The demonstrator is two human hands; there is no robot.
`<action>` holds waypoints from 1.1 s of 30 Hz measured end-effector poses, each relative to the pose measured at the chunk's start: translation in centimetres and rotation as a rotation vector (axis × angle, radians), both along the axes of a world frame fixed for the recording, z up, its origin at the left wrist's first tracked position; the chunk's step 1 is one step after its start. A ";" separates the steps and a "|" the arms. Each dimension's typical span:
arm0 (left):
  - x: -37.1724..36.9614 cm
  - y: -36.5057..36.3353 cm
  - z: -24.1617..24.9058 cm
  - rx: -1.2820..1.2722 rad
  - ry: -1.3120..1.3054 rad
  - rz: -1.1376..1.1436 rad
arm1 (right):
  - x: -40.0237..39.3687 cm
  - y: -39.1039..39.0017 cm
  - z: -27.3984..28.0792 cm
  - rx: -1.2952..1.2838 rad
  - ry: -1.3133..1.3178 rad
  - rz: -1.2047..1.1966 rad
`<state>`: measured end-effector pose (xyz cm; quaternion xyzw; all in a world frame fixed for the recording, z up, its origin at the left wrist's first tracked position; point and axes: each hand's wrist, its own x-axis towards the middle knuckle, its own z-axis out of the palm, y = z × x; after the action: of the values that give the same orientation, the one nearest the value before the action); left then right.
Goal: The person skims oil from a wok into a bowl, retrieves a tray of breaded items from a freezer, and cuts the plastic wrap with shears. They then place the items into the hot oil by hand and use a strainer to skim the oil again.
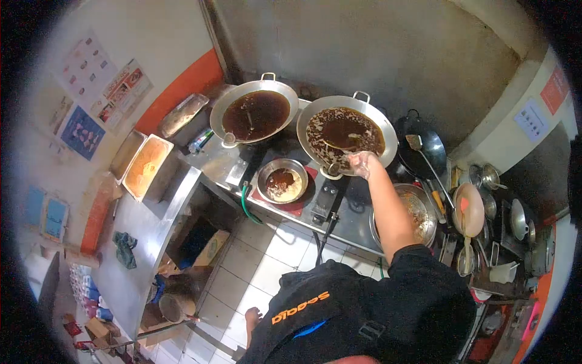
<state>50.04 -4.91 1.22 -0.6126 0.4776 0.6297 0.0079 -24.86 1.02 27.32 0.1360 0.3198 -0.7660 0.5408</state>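
My right hand (362, 164) is stretched forward over the near rim of the right wok (308, 130). Its fingers look closed; a thin dark line runs from them over the oil, but I cannot make out what they hold. Dark oil (351, 130) with pale foam and bits fills this wok. My left hand (253, 315) hangs low beside my body over the tiled floor, fingers loosely apart and nothing visible in them. In front of the stove stands a steel bowl (260, 182) with dark and pale yellowish food.
Another wok (219, 118) of dark oil stands to the left. A black wok (418, 164) holds a spatula (414, 142) on the right, beside a wide metal pan (429, 206). A steel table (121, 279) carries a green cloth (125, 249) and an orange-tinted tray (145, 167).
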 end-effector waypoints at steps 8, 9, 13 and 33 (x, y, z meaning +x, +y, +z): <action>3.8 2.0 -3.7 -1.310 0.046 -0.774 | -2.0 -0.9 -2.4 -0.173 0.118 -0.034; 4.1 2.1 -3.9 -1.102 -0.073 -0.866 | -2.4 -0.5 -2.9 -0.087 0.290 0.052; 4.5 3.0 -2.9 -0.633 -0.374 -0.984 | -1.6 0.5 -1.0 0.030 0.342 0.041; 1.2 -1.8 2.2 0.079 -0.072 0.045 | 4.3 5.3 2.7 0.021 0.407 0.047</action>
<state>51.27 -6.69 3.43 -0.6447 0.4379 0.6256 0.0350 -20.56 6.31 30.05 -0.0234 0.4333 -0.7617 0.4812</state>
